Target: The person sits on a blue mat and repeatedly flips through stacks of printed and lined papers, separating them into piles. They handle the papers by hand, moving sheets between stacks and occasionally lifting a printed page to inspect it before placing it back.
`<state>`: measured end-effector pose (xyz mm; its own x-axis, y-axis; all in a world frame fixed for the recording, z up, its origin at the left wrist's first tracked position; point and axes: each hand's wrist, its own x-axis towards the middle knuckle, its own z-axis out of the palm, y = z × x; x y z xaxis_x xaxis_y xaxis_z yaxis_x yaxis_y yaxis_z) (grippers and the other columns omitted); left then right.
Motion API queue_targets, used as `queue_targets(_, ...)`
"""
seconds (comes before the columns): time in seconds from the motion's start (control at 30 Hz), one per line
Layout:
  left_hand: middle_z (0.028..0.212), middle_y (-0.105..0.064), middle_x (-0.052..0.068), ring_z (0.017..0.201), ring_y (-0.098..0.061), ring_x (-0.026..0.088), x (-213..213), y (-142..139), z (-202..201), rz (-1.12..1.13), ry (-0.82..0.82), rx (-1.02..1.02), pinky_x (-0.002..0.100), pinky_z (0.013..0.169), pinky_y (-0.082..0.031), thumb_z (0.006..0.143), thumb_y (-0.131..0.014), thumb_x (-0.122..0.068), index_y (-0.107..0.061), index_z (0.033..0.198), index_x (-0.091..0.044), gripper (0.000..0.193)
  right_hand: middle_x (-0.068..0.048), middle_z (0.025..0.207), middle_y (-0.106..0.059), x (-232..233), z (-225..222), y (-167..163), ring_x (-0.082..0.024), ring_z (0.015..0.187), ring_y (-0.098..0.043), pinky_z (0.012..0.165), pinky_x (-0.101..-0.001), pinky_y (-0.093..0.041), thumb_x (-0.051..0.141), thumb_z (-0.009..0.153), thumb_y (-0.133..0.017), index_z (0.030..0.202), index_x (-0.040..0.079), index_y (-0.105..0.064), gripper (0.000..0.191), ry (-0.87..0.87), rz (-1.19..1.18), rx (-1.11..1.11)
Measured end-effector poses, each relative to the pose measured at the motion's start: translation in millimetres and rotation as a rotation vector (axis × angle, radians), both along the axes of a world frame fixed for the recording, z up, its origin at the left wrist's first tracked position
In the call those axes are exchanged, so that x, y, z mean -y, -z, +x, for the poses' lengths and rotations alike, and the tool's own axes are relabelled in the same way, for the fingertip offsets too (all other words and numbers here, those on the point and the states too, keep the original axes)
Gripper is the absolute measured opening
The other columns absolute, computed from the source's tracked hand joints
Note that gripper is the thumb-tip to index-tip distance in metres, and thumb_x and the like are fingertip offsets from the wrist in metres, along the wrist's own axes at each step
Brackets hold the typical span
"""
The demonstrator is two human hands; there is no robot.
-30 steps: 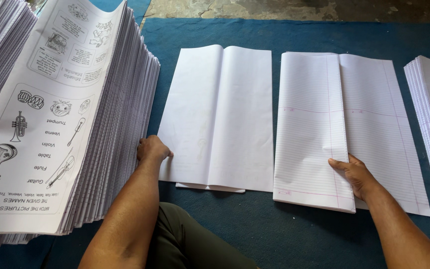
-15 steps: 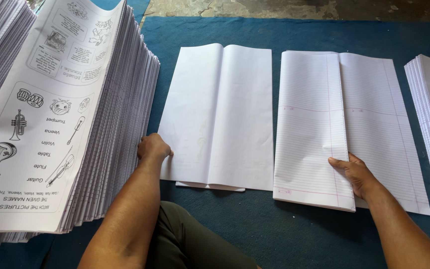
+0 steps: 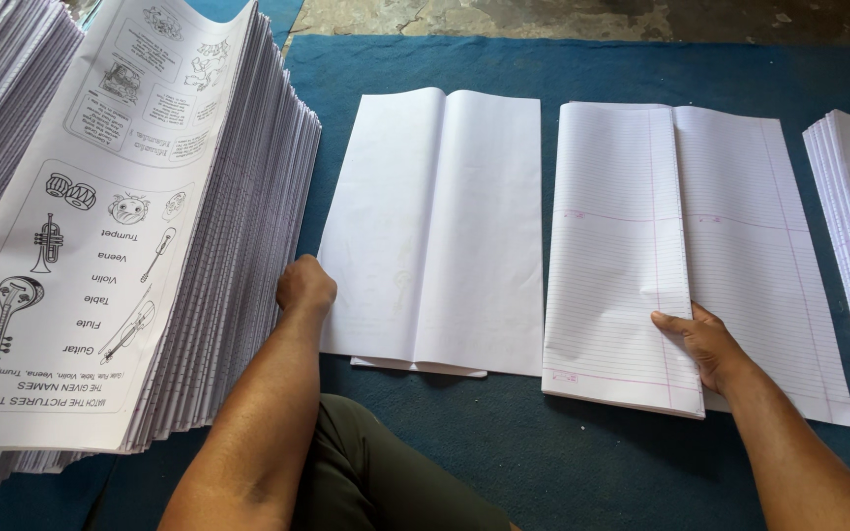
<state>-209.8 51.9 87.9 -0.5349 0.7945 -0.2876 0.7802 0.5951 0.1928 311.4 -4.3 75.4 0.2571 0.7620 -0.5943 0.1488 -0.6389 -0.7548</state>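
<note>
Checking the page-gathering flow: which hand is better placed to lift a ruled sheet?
Right. The right hand already rests on the ruled sheets; the left hand is at the tall printed stack.
</note>
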Motion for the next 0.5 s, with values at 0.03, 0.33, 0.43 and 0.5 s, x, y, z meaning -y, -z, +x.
queue_targets(0.03,0.124,-0.065,0.02,0.113,-0.065,0.036,-1,2,-2,0.025,0.005,0.0,0.045,0.093,-0.057,0.094,-0.063,-0.01,-0.066,0.118,-0.001,0.025,-0.026,0.127,-0.064,0,0,0,-0.034,0.115,-0.066,0.088,-0.0476,-0.06,0.025,0.086,-0.065,0.143,0.009,-0.05,0.061,-0.001,0.001,-0.001)
queue_targets(0.33,0.124,-0.065,0.017,0.114,-0.065,0.03,-4,-7,0,0.175,-0.221,0.301,0.042,0.098,-0.055,0.084,-0.076,-0.01,-0.061,0.123,-0.005,0.042,-0.024,0.131,-0.063,-2,-2,-3,-0.032,0.121,-0.063,0.094,-0.0459,-0.058,0.026,0.087,-0.065,0.144,0.01,-0.049,0.06,-0.014,0.0,0.014)
queue_targets(0.43,0.122,-0.067,0.018,0.112,-0.068,0.03,-3,-15,3,0.183,-0.24,0.402,0.041,0.1,-0.056,0.082,-0.079,-0.011,-0.065,0.119,-0.004,0.04,-0.025,0.131,-0.063,-3,-3,-2,-0.032,0.121,-0.063,0.094,-0.0463,-0.057,0.026,0.087,-0.065,0.143,0.01,-0.05,0.06,-0.017,0.004,0.009)
queue_targets(0.5,0.12,-0.067,0.019,0.11,-0.068,0.03,-1,-19,7,0.225,-0.261,0.475,0.042,0.099,-0.055,0.082,-0.079,-0.012,-0.064,0.119,-0.003,0.041,-0.025,0.131,-0.063,-3,-3,-2,-0.032,0.12,-0.063,0.094,-0.0467,-0.058,0.025,0.087,-0.065,0.143,0.01,-0.05,0.06,-0.016,0.005,0.007)
